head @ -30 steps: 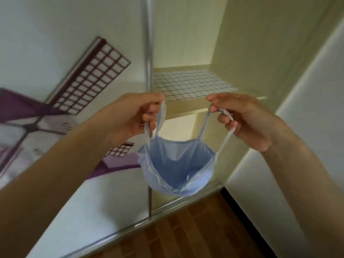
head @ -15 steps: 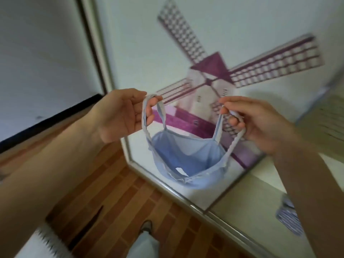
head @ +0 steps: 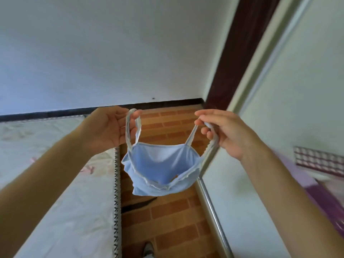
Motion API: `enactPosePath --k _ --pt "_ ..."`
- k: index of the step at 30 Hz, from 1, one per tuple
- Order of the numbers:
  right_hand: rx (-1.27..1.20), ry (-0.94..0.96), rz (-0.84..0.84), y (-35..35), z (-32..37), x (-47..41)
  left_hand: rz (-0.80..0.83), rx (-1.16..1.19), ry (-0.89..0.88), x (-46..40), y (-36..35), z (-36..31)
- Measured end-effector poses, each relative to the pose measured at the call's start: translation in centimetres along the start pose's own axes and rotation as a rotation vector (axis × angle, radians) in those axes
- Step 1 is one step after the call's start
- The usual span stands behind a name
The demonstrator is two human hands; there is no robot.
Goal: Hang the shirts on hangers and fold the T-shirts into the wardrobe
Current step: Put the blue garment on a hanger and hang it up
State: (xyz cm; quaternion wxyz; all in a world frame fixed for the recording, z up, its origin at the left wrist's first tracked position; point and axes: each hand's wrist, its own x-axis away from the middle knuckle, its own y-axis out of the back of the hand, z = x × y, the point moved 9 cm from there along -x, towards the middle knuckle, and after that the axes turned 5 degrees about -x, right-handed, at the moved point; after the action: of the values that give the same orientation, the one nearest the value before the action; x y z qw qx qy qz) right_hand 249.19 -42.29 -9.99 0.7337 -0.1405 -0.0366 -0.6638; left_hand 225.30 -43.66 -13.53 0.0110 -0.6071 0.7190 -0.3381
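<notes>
Item: light blue camisole top (head: 160, 168), thin pale straps, frilled white edging along the neckline; suspended in mid-air at centre frame, above the brick-patterned floor (head: 167, 216), touching neither bed nor wardrobe; body sagging open between the two straps, hem bunched at the lower edge.

Left hand (head: 108, 127): enters from lower left, forearm extended diagonally upward; palm turned toward the centre; fingers (head: 135, 114) curled, with the left strap looped over them and pinched against the thumb; strap hangs down from the fingertips to the garment's left corner.

Right hand (head: 227, 131): enters from lower right, forearm extended diagonally upward; back of hand facing right; fingers (head: 202, 114) bent and drawn together, pinching the right strap, which passes under the index finger and trails down below the hand.

Both hands level with each other, well apart, holding the straps spread.

Surroundings: bed (head: 55, 183) with pale floral cover and zigzag-trimmed edge, left of frame; sliding wardrobe door (head: 279, 127) with metal frame, right of frame, purple printed pattern at its far right; white wall with dark skirting, upper frame; a shoe (head: 148, 248) at bottom centre.
</notes>
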Motion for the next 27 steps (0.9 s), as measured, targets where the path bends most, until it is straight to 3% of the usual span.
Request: enactPosePath --k 9,18,27 --pt "0.081 -0.045 0.158 -10.1 0.1 -13.5 -0.252 0.065 -0.104 -3.8 12.0 -6.7" --pt "0.089 -0.102 0.202 -14.3 -1.0 -26.4 -0.497 0.041 -0.128 -9.4 18.7 -9.9" --pt "0.223 -0.274 0.386 -18.3 -3.3 -40.9 -0.765 0.124 -0.129 -15.7 23.5 -11.9"
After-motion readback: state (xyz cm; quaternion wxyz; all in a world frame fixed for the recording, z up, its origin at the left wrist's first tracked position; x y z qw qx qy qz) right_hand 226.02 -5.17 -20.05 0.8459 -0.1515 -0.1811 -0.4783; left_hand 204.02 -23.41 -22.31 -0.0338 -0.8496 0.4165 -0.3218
